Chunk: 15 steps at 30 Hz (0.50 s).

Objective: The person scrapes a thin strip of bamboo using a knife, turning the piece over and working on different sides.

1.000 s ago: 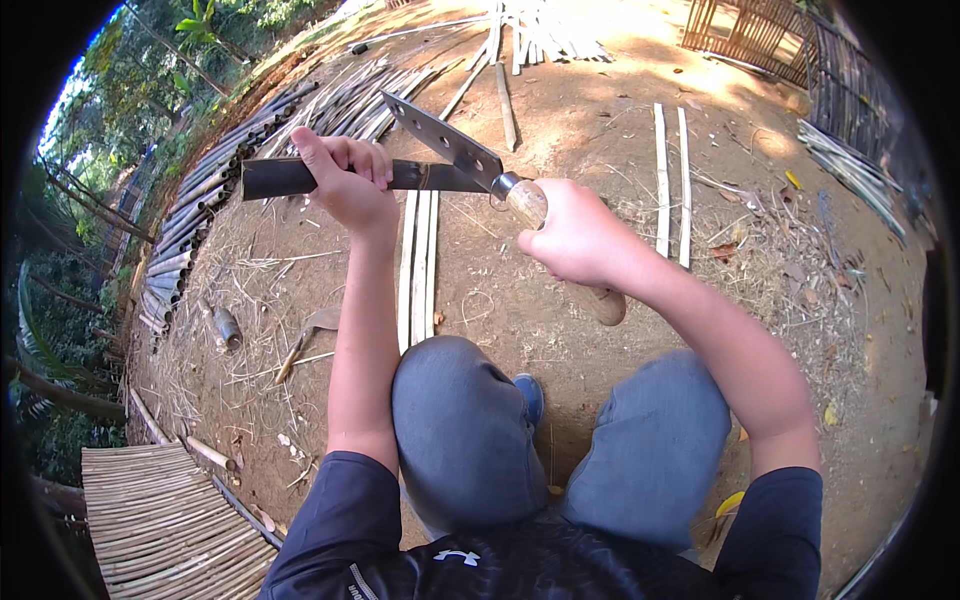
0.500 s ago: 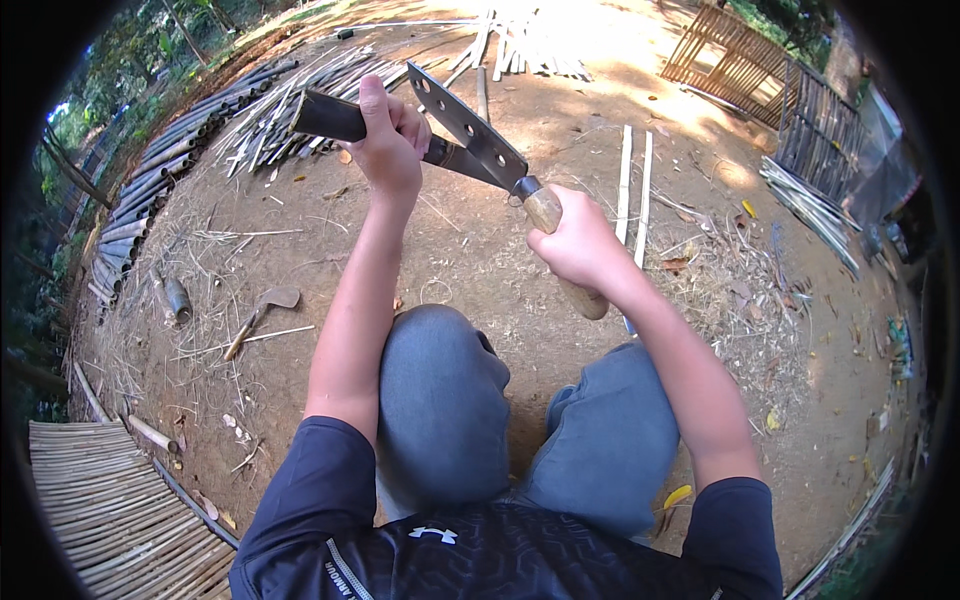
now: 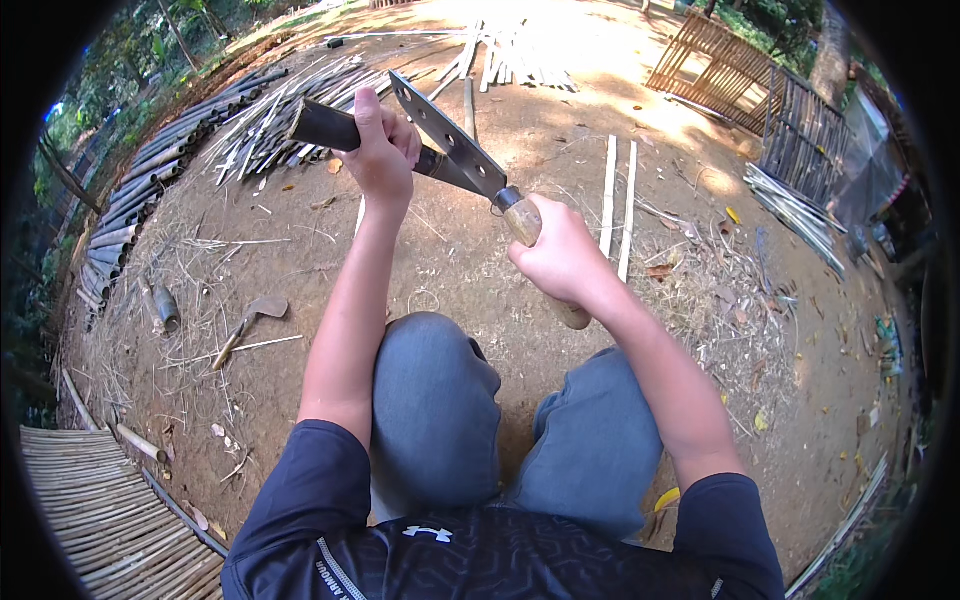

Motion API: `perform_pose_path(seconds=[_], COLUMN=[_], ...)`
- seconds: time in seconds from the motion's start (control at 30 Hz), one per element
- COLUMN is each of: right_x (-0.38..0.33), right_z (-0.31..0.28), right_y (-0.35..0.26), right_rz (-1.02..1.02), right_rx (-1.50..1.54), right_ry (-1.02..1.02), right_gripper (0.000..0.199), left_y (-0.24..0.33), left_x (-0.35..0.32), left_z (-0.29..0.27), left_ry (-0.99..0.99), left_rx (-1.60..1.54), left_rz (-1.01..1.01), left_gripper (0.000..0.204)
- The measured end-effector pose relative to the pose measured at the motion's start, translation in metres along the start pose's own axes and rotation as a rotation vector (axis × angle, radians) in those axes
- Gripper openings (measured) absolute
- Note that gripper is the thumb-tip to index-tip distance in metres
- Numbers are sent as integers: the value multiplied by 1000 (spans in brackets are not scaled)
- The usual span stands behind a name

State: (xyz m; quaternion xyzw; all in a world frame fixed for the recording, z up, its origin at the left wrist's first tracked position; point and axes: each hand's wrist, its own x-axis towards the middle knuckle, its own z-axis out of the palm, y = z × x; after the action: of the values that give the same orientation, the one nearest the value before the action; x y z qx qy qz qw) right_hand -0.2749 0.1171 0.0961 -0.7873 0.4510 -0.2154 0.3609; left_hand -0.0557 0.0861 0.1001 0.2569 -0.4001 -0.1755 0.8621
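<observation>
Your left hand (image 3: 380, 150) is clenched around a dark bamboo piece (image 3: 325, 127); your right hand (image 3: 560, 258) grips the wooden handle (image 3: 530, 228) of a broad knife (image 3: 445, 135), its blade crossing the bamboo just beside your left fingers (image 3: 400, 130). The stiff, heavy blade looks sharp; hold well behind it.

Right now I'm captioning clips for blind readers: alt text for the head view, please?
Seen from above, a seated person's left hand grips a dark bamboo piece while the right hand holds a wooden-handled cleaver against it, over bare dirt ground strewn with bamboo strips.
</observation>
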Motion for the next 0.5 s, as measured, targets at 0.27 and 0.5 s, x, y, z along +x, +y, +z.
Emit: perform_pose_path(seconds=[0.27,0.5], right_x=[4,6], right_z=[11,9], right_y=[-19,-14], right_rz=[8,-8], right_rx=[-33,-42], right_ry=[-57,-51], right_gripper=[36,36], left_y=[-1,0], left_x=[7,6], left_z=[-12,-15], left_ry=[61,-7], left_rx=[22,18], left_rz=[8,19], left_gripper=[55,54])
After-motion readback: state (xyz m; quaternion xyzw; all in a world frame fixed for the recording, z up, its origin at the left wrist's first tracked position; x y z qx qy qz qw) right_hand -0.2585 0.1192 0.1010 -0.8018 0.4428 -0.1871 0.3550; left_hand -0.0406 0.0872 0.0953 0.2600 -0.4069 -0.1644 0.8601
